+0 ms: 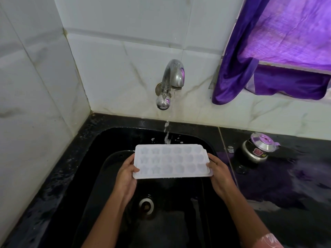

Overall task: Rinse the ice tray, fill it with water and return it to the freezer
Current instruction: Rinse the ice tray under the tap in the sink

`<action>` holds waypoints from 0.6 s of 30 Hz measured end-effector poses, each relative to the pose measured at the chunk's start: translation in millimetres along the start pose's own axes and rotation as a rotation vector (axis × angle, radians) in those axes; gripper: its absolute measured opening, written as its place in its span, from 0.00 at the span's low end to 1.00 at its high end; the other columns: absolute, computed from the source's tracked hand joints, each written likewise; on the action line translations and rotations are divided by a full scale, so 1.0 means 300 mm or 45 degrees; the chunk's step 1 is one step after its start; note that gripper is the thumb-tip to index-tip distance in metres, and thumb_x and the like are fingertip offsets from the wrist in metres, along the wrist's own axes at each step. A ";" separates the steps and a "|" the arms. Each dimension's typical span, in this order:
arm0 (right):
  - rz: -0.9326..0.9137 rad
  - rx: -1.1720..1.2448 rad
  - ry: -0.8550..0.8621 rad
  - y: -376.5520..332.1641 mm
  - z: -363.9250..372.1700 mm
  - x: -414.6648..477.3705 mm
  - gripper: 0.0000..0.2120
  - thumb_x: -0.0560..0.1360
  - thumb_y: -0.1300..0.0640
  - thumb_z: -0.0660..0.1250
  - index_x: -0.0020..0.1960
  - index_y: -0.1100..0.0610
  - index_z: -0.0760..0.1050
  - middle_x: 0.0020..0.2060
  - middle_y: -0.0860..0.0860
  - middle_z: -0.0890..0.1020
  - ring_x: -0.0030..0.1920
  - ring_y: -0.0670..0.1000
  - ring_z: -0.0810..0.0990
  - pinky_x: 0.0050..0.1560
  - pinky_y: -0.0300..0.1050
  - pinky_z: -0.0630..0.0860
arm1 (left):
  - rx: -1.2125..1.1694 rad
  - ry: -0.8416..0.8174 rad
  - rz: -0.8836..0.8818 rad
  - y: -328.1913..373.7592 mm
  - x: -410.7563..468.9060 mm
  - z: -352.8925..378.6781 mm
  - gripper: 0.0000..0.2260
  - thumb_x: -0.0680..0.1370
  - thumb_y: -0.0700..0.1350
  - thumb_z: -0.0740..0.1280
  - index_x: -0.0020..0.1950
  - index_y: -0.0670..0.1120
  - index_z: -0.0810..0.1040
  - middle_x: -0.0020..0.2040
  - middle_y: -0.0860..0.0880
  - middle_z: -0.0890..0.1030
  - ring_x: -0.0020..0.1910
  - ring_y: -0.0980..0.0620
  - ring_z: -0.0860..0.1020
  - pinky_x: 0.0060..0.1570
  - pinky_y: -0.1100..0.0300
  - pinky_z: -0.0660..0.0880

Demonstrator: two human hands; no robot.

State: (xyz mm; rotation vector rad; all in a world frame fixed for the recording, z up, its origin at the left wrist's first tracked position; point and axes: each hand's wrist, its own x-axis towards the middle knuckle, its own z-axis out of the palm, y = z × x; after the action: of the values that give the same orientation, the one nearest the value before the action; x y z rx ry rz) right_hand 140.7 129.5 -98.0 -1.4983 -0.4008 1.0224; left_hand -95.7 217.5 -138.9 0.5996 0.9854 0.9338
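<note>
A white ice tray with star- and round-shaped cells is held level over the black sink. My left hand grips its left end, thumb on top. My right hand grips its right end the same way. A chrome tap on the tiled wall is running. Its stream of water falls just at the tray's far edge.
The sink's drain lies below the tray. A wet black counter runs to the right, with a small steel pot standing on it. A purple curtain hangs at the upper right. White tiled walls close the left and back.
</note>
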 end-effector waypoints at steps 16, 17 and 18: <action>-0.042 0.104 0.142 -0.061 -0.109 0.060 0.16 0.77 0.72 0.53 0.58 0.60 0.73 0.45 0.52 0.79 0.45 0.51 0.78 0.46 0.46 0.76 | 0.043 -0.143 -0.052 -0.014 0.009 0.167 0.26 0.73 0.27 0.53 0.67 0.48 0.69 0.58 0.46 0.78 0.55 0.45 0.77 0.43 0.54 0.78; -0.044 0.107 0.139 -0.063 -0.104 0.061 0.16 0.77 0.72 0.53 0.58 0.60 0.73 0.45 0.52 0.79 0.45 0.51 0.78 0.48 0.47 0.76 | 0.043 -0.148 -0.064 -0.012 0.010 0.164 0.26 0.74 0.28 0.53 0.66 0.49 0.69 0.58 0.46 0.78 0.56 0.45 0.77 0.44 0.53 0.78; -0.045 0.106 0.132 -0.065 -0.099 0.062 0.16 0.77 0.71 0.53 0.57 0.59 0.73 0.45 0.52 0.79 0.46 0.52 0.78 0.50 0.49 0.75 | 0.040 -0.152 -0.073 -0.008 0.009 0.160 0.26 0.74 0.28 0.53 0.65 0.50 0.69 0.58 0.46 0.78 0.57 0.44 0.76 0.44 0.51 0.77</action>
State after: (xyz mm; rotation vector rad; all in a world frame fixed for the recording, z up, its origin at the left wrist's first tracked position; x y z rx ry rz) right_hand 180.0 129.2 -89.7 -1.4579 -0.3066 0.9183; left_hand -51.2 217.8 -120.4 0.6434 0.9073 0.8238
